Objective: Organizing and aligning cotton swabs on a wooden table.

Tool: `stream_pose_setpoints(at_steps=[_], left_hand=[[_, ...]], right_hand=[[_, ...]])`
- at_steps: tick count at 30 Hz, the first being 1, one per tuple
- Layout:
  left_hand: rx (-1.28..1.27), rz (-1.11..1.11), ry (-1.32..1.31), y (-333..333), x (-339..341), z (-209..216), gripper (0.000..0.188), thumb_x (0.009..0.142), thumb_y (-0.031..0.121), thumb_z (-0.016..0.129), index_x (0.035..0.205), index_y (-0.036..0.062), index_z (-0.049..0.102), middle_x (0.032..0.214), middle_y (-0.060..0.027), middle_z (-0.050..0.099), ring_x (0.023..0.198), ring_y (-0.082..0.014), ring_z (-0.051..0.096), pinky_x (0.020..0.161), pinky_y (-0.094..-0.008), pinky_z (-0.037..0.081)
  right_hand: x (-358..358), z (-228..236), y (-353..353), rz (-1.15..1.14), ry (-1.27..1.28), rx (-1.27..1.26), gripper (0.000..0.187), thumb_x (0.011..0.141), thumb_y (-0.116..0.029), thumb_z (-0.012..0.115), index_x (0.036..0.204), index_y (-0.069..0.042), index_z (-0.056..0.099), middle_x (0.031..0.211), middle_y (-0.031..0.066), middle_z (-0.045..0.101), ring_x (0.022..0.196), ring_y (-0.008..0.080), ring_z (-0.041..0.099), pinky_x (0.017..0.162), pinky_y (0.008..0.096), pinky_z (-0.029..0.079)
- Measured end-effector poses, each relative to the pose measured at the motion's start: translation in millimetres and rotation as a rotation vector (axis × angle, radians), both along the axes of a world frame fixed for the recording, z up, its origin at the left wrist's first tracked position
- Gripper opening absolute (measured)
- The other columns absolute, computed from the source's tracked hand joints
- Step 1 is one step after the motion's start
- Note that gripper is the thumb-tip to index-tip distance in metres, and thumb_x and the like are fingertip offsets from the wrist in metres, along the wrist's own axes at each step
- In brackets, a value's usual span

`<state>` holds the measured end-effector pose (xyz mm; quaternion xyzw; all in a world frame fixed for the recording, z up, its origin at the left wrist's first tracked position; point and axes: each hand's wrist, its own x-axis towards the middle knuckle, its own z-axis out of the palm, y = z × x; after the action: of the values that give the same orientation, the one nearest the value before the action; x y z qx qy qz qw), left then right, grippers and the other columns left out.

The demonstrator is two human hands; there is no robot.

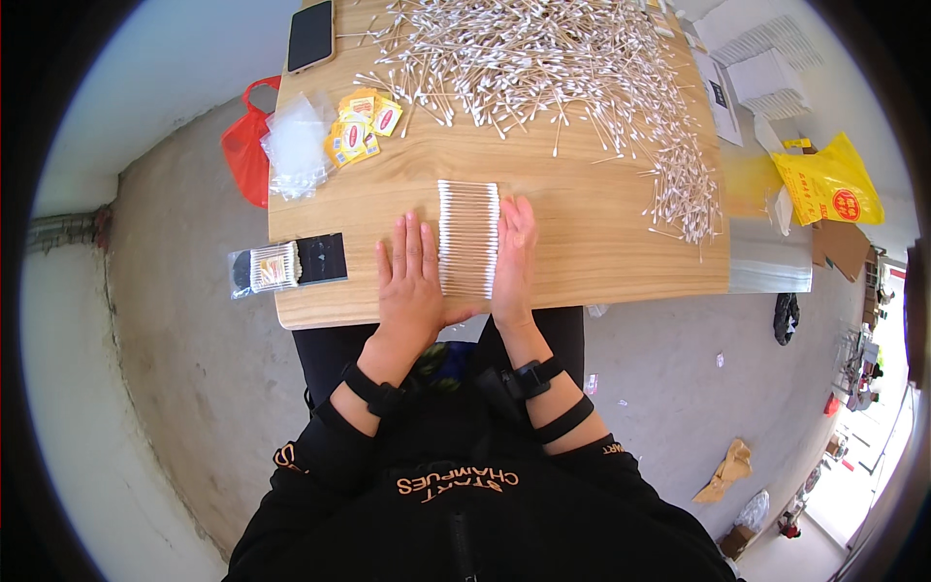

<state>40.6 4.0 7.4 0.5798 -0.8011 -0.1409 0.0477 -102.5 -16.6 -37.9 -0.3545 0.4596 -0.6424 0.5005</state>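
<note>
A neat row of cotton swabs [468, 239] lies on the wooden table, each stick running left to right with white tips along both sides. My left hand [411, 283] rests flat to the left of the row, fingers stretched out, its thumb reaching along the row's near end. On the other side, my right hand [514, 267] stands on edge with its fingers extended along the right-hand tips. Neither hand grips anything. Toward the far side spreads a big heap of loose cotton swabs [524, 58], trailing down the right.
Yellow-and-white paper labels [359, 131] and clear plastic bags [296, 145] lie at the left. A bagged pack of swabs [274, 268] overlaps a black strip [323, 258] at the left edge. Beyond are a phone [310, 37], a red bag [244, 141] and a yellow bag [829, 182].
</note>
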Motion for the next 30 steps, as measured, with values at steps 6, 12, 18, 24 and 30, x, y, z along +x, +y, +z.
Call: stream_pose_setpoints(at_steps=[6,12,18,24,30], left_hand=[[-0.089,0.035,0.010,4,-8,-12,0.114,0.071,0.065,0.065,0.144,-0.0111,0.023,0.154,-0.0273,0.017,0.145,-0.0374,0.014,0.115,-0.0538,0.012],[-0.114,0.047,0.026,4,-11,-9,0.109,0.075,0.059,0.066,0.143,-0.0129,0.021,0.152,-0.0303,0.018,0.144,-0.0408,0.016,0.113,-0.0560,0.016],[-0.129,0.035,0.025,-2,-13,-8,0.110,0.075,0.061,0.065,0.143,-0.0132,0.021,0.152,-0.0302,0.018,0.144,-0.0408,0.016,0.113,-0.0554,0.017],[-0.097,0.059,0.022,-4,-16,-4,0.113,0.073,0.067,0.062,0.145,-0.0101,0.023,0.154,-0.0274,0.016,0.146,-0.0369,0.012,0.115,-0.0533,0.012],[-0.064,-0.023,0.058,3,-39,3,0.108,0.072,0.063,0.065,0.146,-0.0046,0.025,0.156,-0.0216,0.018,0.146,-0.0323,0.014,0.116,-0.0514,0.011]], right_hand=[[-10,5,4,-0.065,0.020,-0.075,0.068,0.102,-0.045,0.031,0.146,0.003,0.014,0.145,0.0232,0.027,0.141,0.0285,0.022,0.118,0.0398,0.014],[-14,20,9,-0.147,0.033,-0.033,0.065,0.103,-0.044,0.027,0.146,0.004,0.014,0.145,0.0235,0.029,0.141,0.0284,0.023,0.118,0.0406,0.015],[-14,19,9,-0.147,0.051,-0.031,0.064,0.104,-0.043,0.028,0.146,0.004,0.016,0.146,0.0238,0.028,0.142,0.0279,0.023,0.118,0.0403,0.015],[-14,17,8,-0.144,0.044,-0.030,0.064,0.103,-0.043,0.029,0.146,0.002,0.016,0.146,0.0233,0.028,0.141,0.0273,0.024,0.118,0.0404,0.015],[-16,14,7,-0.162,0.015,-0.039,0.063,0.103,-0.043,0.030,0.146,0.002,0.018,0.144,0.0221,0.031,0.140,0.0275,0.025,0.117,0.0416,0.017]])
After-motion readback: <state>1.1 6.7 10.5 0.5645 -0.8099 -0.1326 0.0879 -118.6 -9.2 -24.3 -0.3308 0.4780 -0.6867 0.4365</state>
